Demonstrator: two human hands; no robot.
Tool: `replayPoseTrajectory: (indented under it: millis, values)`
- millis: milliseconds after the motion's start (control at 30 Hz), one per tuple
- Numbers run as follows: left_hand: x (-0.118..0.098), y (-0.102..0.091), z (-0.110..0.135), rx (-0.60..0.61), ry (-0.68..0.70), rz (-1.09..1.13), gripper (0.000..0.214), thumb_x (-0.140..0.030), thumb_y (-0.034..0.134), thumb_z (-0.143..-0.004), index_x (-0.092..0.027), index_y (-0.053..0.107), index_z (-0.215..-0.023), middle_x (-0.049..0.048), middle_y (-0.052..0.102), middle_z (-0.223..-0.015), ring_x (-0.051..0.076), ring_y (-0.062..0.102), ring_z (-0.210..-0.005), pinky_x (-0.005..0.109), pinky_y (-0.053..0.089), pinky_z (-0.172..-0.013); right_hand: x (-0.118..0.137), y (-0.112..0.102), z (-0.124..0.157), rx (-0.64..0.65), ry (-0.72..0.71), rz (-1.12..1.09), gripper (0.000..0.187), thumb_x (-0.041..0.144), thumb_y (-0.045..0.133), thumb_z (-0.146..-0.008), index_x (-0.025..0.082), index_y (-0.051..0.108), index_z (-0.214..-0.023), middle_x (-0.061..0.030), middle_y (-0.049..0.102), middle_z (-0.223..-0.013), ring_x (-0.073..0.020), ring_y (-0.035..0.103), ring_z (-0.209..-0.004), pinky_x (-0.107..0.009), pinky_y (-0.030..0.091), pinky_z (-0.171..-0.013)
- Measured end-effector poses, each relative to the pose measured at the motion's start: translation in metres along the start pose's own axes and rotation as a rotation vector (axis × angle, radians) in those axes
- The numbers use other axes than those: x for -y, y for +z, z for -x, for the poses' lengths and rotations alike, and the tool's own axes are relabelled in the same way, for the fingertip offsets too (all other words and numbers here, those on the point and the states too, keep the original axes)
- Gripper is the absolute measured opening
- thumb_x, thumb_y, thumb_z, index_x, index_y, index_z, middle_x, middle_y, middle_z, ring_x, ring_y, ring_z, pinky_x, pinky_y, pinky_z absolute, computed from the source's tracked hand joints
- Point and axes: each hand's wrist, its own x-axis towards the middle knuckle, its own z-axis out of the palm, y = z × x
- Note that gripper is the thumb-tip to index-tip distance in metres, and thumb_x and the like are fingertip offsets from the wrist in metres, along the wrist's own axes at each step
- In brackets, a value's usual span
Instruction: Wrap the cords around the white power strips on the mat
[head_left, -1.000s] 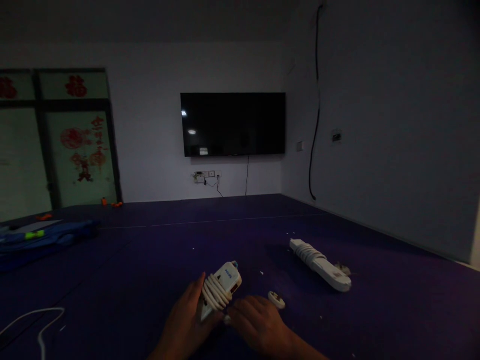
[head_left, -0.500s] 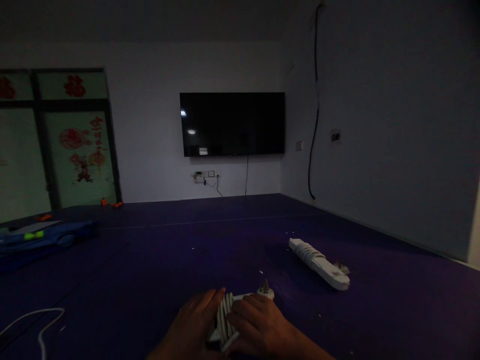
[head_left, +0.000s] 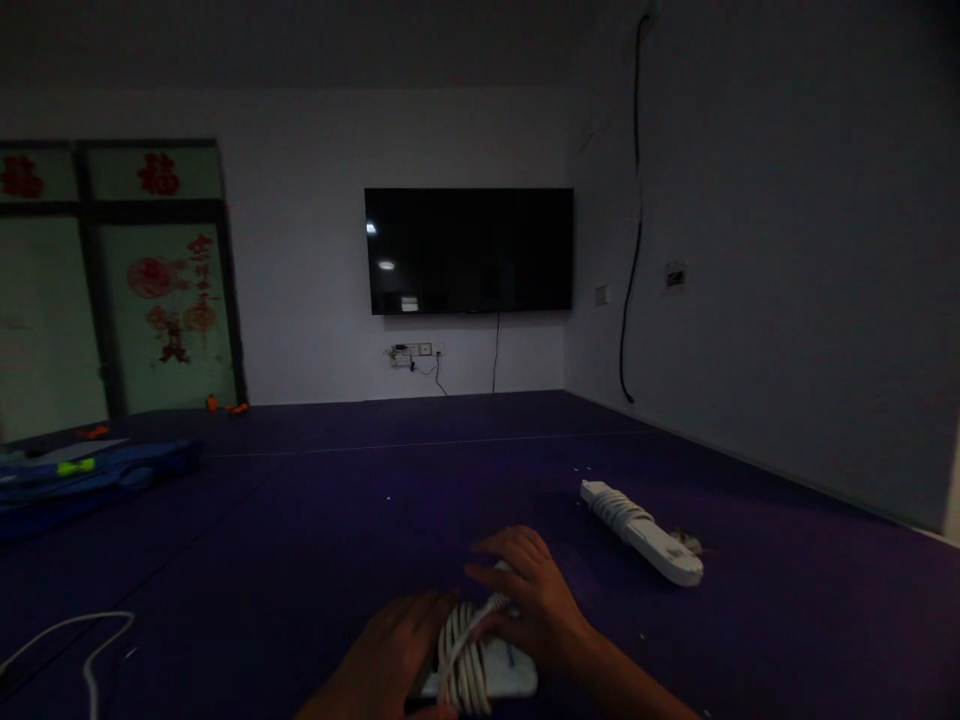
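Observation:
A white power strip [head_left: 519, 676] lies low in the middle of the view, its white cord [head_left: 466, 668] wound round it in several turns. My left hand [head_left: 394, 645] is closed round the strip's left end, against the windings. Above the right end, my right hand [head_left: 538, 598] pinches the cord near its plug end, and one stretch crosses slantwise over the turns. The plug itself is mostly hidden by the fingers. Farther off to the right rests a second white power strip [head_left: 664, 553], with its cord wrapped about it.
A purple surface [head_left: 300, 540] spreads out to the walls. At left lie folded blue clothes [head_left: 142, 468] and a loose white cable [head_left: 90, 660]. Small orange things [head_left: 237, 408] sit by the glass door [head_left: 165, 310]. A television [head_left: 472, 250] hangs on the far wall.
My right hand has lifted off the windings and moved up and right, drawing the cord's plug end with it. The strip's right end now shows below it. My left hand stays on the strip.

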Motion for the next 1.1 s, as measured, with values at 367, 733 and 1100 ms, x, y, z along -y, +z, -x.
replayPoseTrajectory:
  millis: [367,733,1100]
  values:
    - [0.009,0.011,0.004,-0.029,0.179,-0.216,0.075,-0.059,0.040,-0.085,-0.035,0.001,-0.144,0.0115,0.050,-0.132,0.029,0.054,-0.110,0.040,0.045,-0.088,-0.014,0.019,0.009,0.173,0.676,-0.859,0.057,0.041,0.080,-0.059,0.025,0.063,-0.110,-0.0062,0.064,-0.101,-0.0231,0.059,-0.092,-0.039,0.047,-0.081]
    - [0.001,0.020,-0.003,-0.114,0.306,-0.336,0.061,-0.056,0.032,-0.089,-0.028,0.024,-0.142,0.0106,0.061,-0.118,0.024,0.060,-0.096,0.033,0.049,-0.080,-0.029,0.044,0.021,0.088,0.917,-1.593,0.053,0.027,0.083,-0.057,0.025,0.064,-0.106,-0.0078,0.059,-0.115,-0.0136,0.062,-0.074,-0.028,0.046,-0.064]
    - [0.005,0.030,0.005,-0.071,0.024,-0.002,0.064,-0.053,0.063,-0.072,-0.022,0.046,-0.125,0.0121,0.061,-0.119,0.026,0.058,-0.105,0.035,0.046,-0.091,-0.027,0.060,0.033,0.181,0.860,-1.779,0.067,0.034,0.083,-0.057,0.023,0.057,-0.118,-0.0075,0.062,-0.107,-0.0202,0.061,-0.090,-0.039,0.040,-0.085]
